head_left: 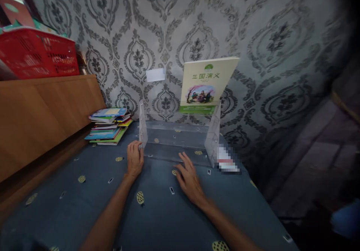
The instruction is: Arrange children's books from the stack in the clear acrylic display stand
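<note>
Blue cloth [84,206] bears our two hands. Our left hand [135,160] touches the one clear stand [177,140] at its left front corner, grip unclear. Our right hand [189,178] lies flat, released, before it. One book [206,84] stands on it, centre frame; one stack [109,125] lies left; one basket [36,52] sits upper left.

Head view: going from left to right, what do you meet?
From the left: red basket → stack of books → left hand → right hand. The clear stand and the upright book overlap the hands sideways, so they are left out.
</note>
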A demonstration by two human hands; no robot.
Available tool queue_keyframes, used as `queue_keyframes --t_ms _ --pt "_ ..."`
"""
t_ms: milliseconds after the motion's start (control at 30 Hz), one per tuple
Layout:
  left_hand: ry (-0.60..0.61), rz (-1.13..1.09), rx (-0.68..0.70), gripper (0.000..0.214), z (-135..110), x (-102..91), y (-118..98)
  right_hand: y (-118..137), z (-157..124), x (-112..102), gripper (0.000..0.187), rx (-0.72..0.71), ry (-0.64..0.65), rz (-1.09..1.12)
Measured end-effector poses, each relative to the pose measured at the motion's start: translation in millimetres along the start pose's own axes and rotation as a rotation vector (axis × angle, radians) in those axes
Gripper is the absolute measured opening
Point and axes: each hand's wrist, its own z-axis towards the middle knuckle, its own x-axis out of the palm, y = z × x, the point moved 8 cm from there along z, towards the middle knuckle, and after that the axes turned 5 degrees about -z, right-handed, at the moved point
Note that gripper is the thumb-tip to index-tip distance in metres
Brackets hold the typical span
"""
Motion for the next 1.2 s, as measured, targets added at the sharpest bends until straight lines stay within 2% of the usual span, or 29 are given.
queue_keyframes --t_ms 167,333,500,733,1067,1200 --pt "0.008 0.009 -0.185 0.024 -7.9 2.3 34.6 8.4 -7.8 14.1 0.024 -0.057 0.201 0.009" --pt "0.055 -0.005 -0.259 0.024 -15.3 12.1 52.7 17.0 -6.4 9.4 0.022 -0.064 0.246 -0.003" --pt "0.154 0.003 -0.311 0.024 -16.7 22.0 54.9 20.3 -3.5 6.4 0.02 -0.03 0.301 -0.007" --pt "0.223 0.028 -0.386 0.026 -17.2 25.1 58.4 18.1 -1.9 11.3 0.019 -0.014 0.361 -0.01" --pt "0.244 0.034 -0.402 0.027 -17.1 25.9 60.1 22.2 -1.3 8.8 0.017 -0.036 0.394 -0.033" --pt "0.247 0.024 -0.421 0.027 -18.2 28.1 62.7 38.6 4.8 17.2 0.012 -0.084 0.439 -0.047"
